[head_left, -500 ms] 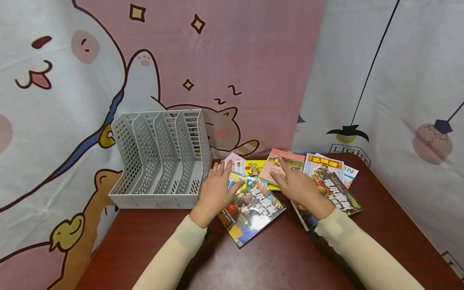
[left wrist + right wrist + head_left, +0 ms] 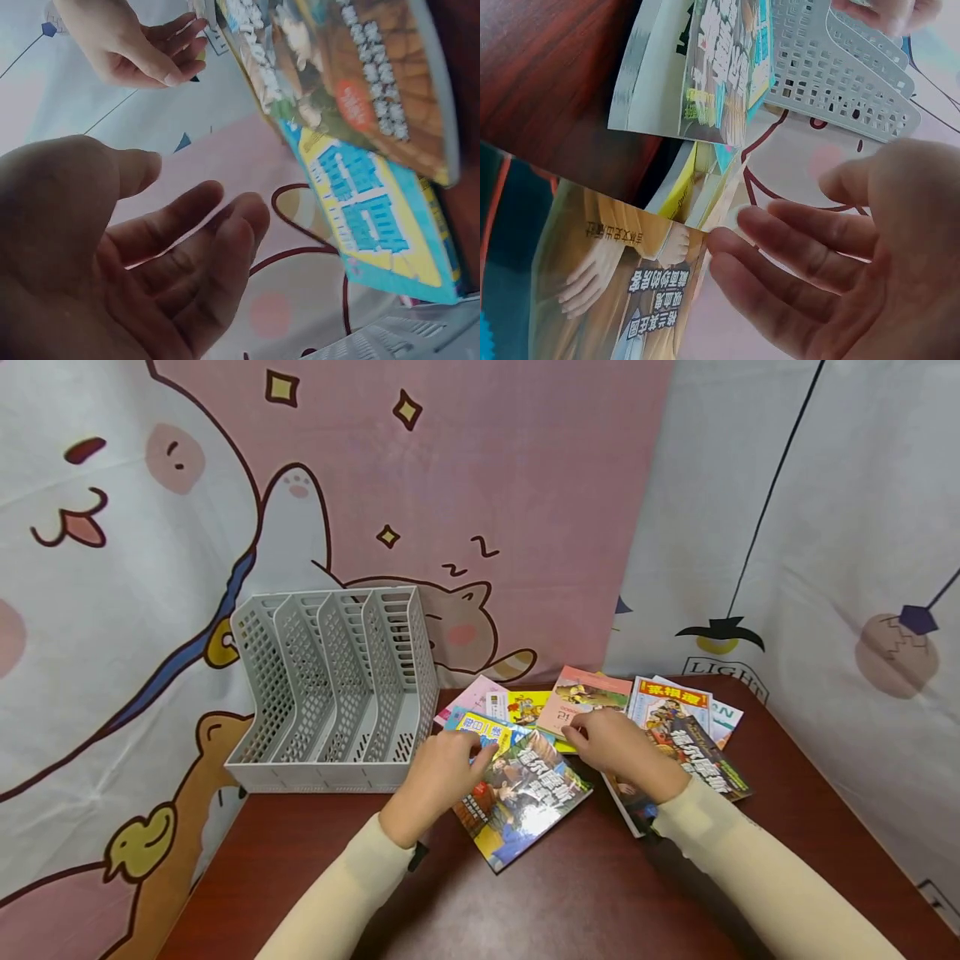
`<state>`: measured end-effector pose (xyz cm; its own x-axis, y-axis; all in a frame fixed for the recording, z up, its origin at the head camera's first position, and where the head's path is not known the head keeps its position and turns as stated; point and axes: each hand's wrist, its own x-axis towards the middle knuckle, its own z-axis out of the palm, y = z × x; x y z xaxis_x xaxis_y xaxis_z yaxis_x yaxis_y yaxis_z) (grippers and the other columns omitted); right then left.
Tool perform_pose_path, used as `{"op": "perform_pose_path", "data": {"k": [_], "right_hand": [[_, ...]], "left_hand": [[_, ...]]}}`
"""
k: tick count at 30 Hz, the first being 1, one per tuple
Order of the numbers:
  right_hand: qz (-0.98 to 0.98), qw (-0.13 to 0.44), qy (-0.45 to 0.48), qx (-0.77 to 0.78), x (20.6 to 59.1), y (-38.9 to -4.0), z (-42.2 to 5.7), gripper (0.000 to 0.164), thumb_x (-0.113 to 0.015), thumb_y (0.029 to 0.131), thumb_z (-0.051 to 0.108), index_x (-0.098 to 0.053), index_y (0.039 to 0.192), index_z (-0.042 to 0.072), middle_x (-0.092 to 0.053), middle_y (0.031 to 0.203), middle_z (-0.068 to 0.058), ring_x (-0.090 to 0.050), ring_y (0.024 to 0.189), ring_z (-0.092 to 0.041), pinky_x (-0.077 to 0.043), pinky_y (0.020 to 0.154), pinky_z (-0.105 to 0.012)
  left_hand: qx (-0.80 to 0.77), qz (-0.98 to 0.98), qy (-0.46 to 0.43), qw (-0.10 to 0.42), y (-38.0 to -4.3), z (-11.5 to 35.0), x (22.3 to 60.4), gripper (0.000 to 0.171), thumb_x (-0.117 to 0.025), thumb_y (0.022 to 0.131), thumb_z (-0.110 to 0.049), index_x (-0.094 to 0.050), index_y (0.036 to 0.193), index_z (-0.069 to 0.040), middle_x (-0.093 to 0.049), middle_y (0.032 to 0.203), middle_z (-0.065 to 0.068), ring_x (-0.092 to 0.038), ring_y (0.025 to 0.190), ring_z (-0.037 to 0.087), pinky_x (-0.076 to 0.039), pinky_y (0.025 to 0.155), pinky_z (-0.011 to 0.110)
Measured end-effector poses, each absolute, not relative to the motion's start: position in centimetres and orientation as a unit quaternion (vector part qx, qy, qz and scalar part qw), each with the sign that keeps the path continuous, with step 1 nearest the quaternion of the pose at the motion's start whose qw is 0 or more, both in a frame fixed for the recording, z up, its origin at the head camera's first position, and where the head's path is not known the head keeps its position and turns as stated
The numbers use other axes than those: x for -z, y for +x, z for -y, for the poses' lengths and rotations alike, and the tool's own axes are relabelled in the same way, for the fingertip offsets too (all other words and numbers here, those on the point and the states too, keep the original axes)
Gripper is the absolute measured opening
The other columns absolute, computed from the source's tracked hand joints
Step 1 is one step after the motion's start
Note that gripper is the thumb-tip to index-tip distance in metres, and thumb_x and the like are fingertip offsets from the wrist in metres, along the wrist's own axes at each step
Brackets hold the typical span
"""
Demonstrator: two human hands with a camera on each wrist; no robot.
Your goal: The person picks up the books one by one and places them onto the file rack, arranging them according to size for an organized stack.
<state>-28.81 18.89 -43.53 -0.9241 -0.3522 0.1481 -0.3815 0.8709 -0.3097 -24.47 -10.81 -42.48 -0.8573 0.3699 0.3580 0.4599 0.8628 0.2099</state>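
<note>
1. Here's the left hand (image 2: 438,772), loosely curled with nothing in its grasp, hanging beside the glossy book (image 2: 528,797); the left wrist view shows clear air between its fingers and the covers.
2. And the right hand (image 2: 626,747), also released, fingers softly bent, is in near the pink book (image 2: 577,697). In the right wrist view its fingertips come right up to a brown cover's edge; whether they touch, I can't tell.
3. Now the layout: everything is on the table (image 2: 495,914), right of the grey rack (image 2: 322,778). The glossy book overlaps the blue-and-yellow book (image 2: 480,727), the pink book sits behind, and the dark book (image 2: 697,756) leans in over the red-titled book (image 2: 675,692) at the right.
4. The step in hand looks like getting hold of these books, and good work probably starts on top: the glossy book covers its neighbour, so it's the natural first lift.
5. Best grip, I'd judge: thumb above, fingers under an overhanging edge, taking the whole thickness, not just the cover.
6. Watch that shiny cover, it may slide! A steadying palm on the book underneath should help.
</note>
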Motion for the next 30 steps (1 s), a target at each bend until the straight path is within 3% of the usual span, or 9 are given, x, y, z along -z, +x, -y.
{"op": "perform_pose_path", "data": {"k": [8,14,23,26,30], "right_hand": [[0.958,0.009,0.223,-0.179,44.4,-28.6,-18.1,0.029,-0.065,0.111,0.026,-0.082,0.091,0.015,-0.071,0.077,0.005,-0.06,0.07,-0.012,-0.05,0.07,-0.038],[0.967,-0.022,0.2,-0.159,45.4,-28.3,-17.5,0.039,-0.065,0.111,0.032,-0.072,0.075,0.021,-0.064,0.07,0.005,-0.057,0.067,-0.014,-0.046,0.064,-0.036],[0.975,-0.038,0.163,-0.145,46.4,-28.2,-16.5,0.038,-0.067,0.11,0.035,-0.073,0.077,0.017,-0.066,0.073,0.0,-0.06,0.071,-0.019,-0.047,0.065,-0.039],[0.973,-0.038,0.156,-0.163,46.5,-28.5,-16.3,0.036,-0.067,0.11,0.034,-0.075,0.078,0.018,-0.066,0.073,0.001,-0.06,0.071,-0.018,-0.047,0.067,-0.039],[0.968,-0.046,0.146,-0.197,46.6,-28.9,-16.4,0.041,-0.065,0.111,0.036,-0.074,0.076,0.019,-0.065,0.068,0.001,-0.059,0.067,-0.018,-0.046,0.066,-0.037]], "left_hand": [[0.109,0.975,-0.177,0.082,-23.3,12.3,44.6,0.044,-0.072,0.107,-0.044,-0.067,0.077,-0.012,-0.06,0.067,0.002,-0.058,0.06,0.02,-0.048,0.056,0.039],[0.081,0.987,-0.126,0.058,-22.6,12.9,45.8,0.054,-0.07,0.107,-0.052,-0.069,0.076,-0.008,-0.066,0.074,0.01,-0.068,0.067,0.031,-0.055,0.057,0.045],[0.065,0.993,-0.101,0.017,-22.6,12.9,47.6,0.065,-0.07,0.103,-0.063,-0.055,0.059,-0.018,-0.063,0.069,0.007,-0.063,0.061,0.03,-0.044,0.048,0.042],[0.064,0.993,-0.101,0.023,-22.8,13.0,48.1,0.061,-0.071,0.102,-0.062,-0.063,0.063,-0.016,-0.068,0.073,0.009,-0.068,0.064,0.034,-0.048,0.049,0.045],[0.071,0.992,-0.098,0.022,-23.1,13.0,48.3,0.057,-0.072,0.103,-0.061,-0.061,0.069,-0.016,-0.062,0.069,0.007,-0.065,0.061,0.031,-0.045,0.048,0.042]]}}
